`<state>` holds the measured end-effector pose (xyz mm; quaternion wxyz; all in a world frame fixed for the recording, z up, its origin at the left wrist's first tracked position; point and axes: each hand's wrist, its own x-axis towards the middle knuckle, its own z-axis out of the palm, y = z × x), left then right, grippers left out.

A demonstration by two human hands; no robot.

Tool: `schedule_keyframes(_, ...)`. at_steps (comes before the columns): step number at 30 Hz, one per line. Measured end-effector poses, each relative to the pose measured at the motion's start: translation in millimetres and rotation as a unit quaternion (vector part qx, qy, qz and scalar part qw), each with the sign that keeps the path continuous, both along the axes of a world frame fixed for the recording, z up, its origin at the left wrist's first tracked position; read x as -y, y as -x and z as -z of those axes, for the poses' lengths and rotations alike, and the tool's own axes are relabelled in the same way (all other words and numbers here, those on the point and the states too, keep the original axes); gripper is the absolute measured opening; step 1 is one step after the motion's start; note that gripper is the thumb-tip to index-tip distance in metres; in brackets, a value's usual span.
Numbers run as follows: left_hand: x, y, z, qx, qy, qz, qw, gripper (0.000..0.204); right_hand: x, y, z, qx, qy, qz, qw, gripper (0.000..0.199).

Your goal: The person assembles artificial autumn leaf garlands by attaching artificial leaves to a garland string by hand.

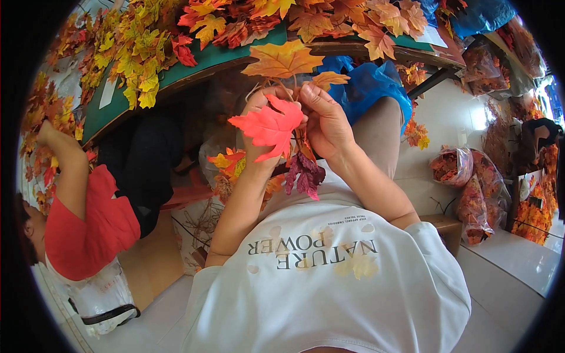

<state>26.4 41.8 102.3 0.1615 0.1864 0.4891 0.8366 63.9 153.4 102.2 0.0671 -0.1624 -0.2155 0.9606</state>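
Note:
Both my hands are raised in front of my chest around a small spray of artificial maple leaves. My left hand (257,105) is closed on its stems, partly hidden behind a coral-red maple leaf (272,126). With thumb and fingers pinched at the same stems, my right hand (329,122) touches or nearly touches the left. A large yellow-orange leaf (283,60) fans out above my fingertips, and a smaller orange leaf (329,80) sticks out beside it. Below, a dark purple leaf (305,175) hangs down between my wrists.
Heaped leaves (141,50) cover much of the green-topped table (235,54) ahead. A blue plastic bag (376,88) hangs by my knee. Left of me sits a person in a red shirt (88,220). Plastic bags of leaves (475,197) stand on the floor at right, near a cardboard box (442,230).

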Motion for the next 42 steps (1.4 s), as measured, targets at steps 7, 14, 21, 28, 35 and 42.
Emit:
schedule_keyframes(7, -1, 2, 1, 0.038, 0.036, 0.012, 0.999, 0.025, -6, -1, 13, -0.003, 0.051, -0.050, 0.997, 0.014)
schedule_keyframes(14, -3, 2, 6, 0.046, -0.009, 0.036, 0.998, 0.021, -12, -1, 22, -0.048, 0.057, -0.069, 0.995, 0.013)
schedule_keyframes(21, -2, 4, 8, 0.024, 0.016, 0.018, 0.999, 0.020, -4, -1, 9, 0.000, 0.037, -0.026, 0.999, 0.014)
schedule_keyframes(28, -4, 12, 19, -0.006, 0.029, -0.009, 1.000, 0.018, 4, 1, 18, -0.031, -0.030, 0.042, 0.998, 0.011)
schedule_keyframes(35, 7, 11, 19, 0.000, 0.022, 0.036, 0.999, 0.025, 3, -5, 27, -0.057, -0.097, 0.009, 0.994, 0.014)
schedule_keyframes(42, 17, 10, 30, -0.036, -0.025, 0.034, 0.998, 0.034, 7, -6, 33, -0.067, -0.201, -0.001, 0.977, 0.013)
